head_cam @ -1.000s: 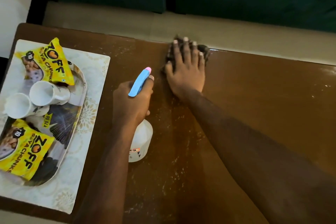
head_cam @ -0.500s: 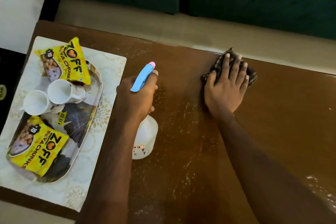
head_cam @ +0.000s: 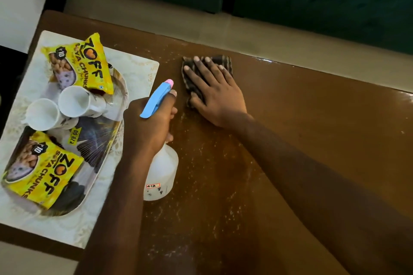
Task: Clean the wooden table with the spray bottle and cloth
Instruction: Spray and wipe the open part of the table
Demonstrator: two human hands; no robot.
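Your right hand [head_cam: 214, 96] lies flat on the cloth [head_cam: 226, 62], fingers [head_cam: 201, 70] straight and spread, pressing it to the table [head_cam: 312, 123] near the far edge, close to the mat [head_cam: 143, 69]. Your left hand [head_cam: 149, 127] has its fingers clenched round the neck of the bottle [head_cam: 162, 172], nozzle [head_cam: 156, 100] aimed away from you; can't tell if the base sits on the table or hangs just above it. Risks, my read: (1) Cloth is small and your fingertips reach its rim, so a long outward stroke can push it over the far edge onto the floor [head_cam: 245, 29], or bare skin smears the wet wood. (2) Nozzle sits just beside the mat; a squeeze with any leftward tilt mists the packets [head_cam: 85, 65] and the open cups [head_cam: 73, 100] on the tray [head_cam: 93, 140]. (3) A wipe to the left runs liquid into the mat's edge, where it can soak under and sit. (4) Your left forearm passes over the mat's near corner; a careless pull back can drag the mat and shift the cups. (5) Droplets [head_cam: 212, 154] cover the strip between your arms down to the near edge, and your right forearm hangs over them; drop it and you smear them before the cloth gets there. (6) Wet palm on smooth plastic: grip can slip and the bottle falls. Wipe toward yourself, spray well right of the mat.
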